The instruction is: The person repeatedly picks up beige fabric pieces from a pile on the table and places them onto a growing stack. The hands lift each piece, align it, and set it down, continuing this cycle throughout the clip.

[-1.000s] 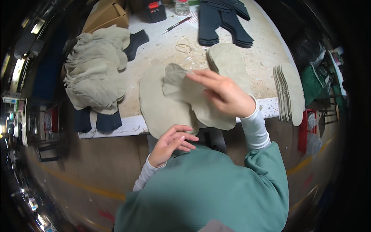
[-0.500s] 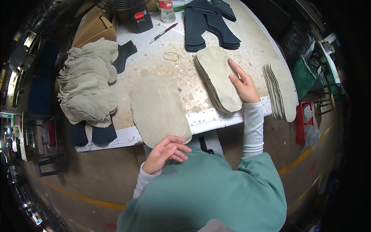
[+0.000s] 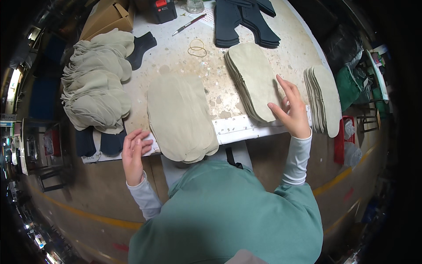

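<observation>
A neat stack of beige insole-shaped pieces [image 3: 252,77] lies tilted on the table at centre right. My right hand [image 3: 291,108] is at its right edge, thumb and fingers apart, gripping nothing. In front of me a looser, fanned pile of beige insole-shaped pieces [image 3: 178,116] overhangs the table's front edge. Just left of that pile, over the table edge, is my left hand [image 3: 136,152], its fingers loosely curled and apart with nothing visible in them. A large heap of beige pieces [image 3: 99,79] spreads across the left side, on top of dark cut pieces [image 3: 143,48].
Another beige stack [image 3: 323,101] leans along the right edge. Dark cut-out pieces [image 3: 246,24] lie at the back. Rubber bands [image 3: 197,49], a pen [image 3: 189,24], a cardboard box [image 3: 107,22] and a black-and-red device [image 3: 162,11] share the white table [image 3: 237,127]. A red crate [image 3: 339,149] stands at right.
My left hand has moved left, from the near end of the fanned pile to its left side. My right hand has drawn back off the top of the neat stack, its fingers lifting. The view has shifted slightly.
</observation>
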`<state>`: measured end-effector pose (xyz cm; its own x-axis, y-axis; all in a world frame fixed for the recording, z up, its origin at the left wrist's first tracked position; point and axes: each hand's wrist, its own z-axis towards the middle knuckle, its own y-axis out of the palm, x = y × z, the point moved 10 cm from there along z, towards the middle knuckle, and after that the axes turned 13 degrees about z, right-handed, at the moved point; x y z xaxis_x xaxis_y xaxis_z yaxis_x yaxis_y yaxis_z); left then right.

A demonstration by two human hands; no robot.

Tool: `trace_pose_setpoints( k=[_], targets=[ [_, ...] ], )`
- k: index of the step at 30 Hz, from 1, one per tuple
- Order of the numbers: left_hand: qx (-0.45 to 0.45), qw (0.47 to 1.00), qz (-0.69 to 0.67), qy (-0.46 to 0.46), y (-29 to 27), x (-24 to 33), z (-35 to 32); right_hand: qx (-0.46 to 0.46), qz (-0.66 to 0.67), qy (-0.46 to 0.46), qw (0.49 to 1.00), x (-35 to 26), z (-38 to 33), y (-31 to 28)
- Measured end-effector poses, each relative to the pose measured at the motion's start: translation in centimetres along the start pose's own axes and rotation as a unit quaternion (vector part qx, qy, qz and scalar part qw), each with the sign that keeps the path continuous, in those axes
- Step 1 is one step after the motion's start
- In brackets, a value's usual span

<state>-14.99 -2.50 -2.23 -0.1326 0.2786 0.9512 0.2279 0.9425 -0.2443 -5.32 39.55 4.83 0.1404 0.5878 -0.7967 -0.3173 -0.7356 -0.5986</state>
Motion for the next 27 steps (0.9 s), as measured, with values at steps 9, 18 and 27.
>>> trace_pose_setpoints(
  k=[9,18,27],
  targets=[
    [0.012,0.999,0.044,0.011,0.7,0.8,1.3,0.0,-0.242,-0.219,0.945,-3.4,2.3,7.5],
    [-0.033,0.999,0.041,-0.001,1.5,-0.4,2.2,0.027,-0.224,-0.176,0.958,-4.0,0.5,5.3],
    [-0.096,0.995,0.013,0.005,3.8,-0.1,-0.3,0.011,-0.117,-0.182,0.976,-5.5,0.4,6.3]
  ],
)
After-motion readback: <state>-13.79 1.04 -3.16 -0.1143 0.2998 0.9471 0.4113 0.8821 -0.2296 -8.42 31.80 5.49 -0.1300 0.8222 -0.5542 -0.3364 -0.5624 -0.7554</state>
